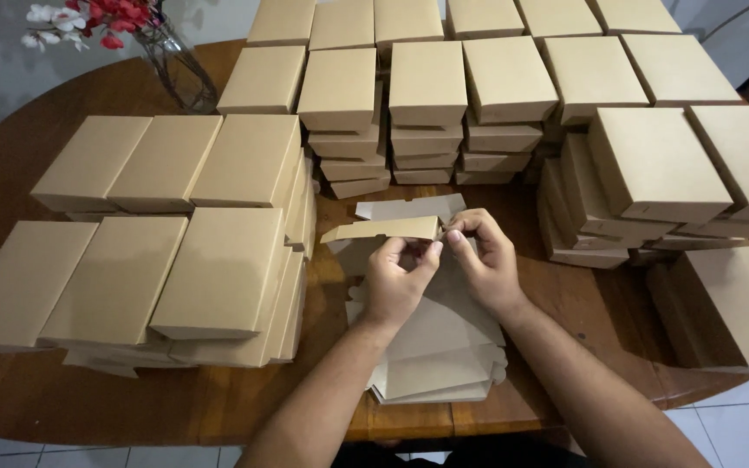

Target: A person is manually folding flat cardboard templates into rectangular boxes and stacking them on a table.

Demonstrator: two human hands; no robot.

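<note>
Centrally, the left hand (396, 282) and right hand (485, 260) each pinch closed on a flat brown cardboard blank (383, 229), holding its far flap raised for folding. Beneath lies a stack of unfolded blanks (435, 355) at the near table (45, 399) edge, within reach; finished boxes (218, 269) flank left, right and far.

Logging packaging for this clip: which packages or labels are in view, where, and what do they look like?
Plain tan folded cardboard boxes: stacked left, rear and right on the brown wooden table; flat, rectangular, no labels visible.
Flat tan unfolded cardboard blanks: piled at centre front.
Tan cardboard flap: pinched by left hand and right hand.
</note>
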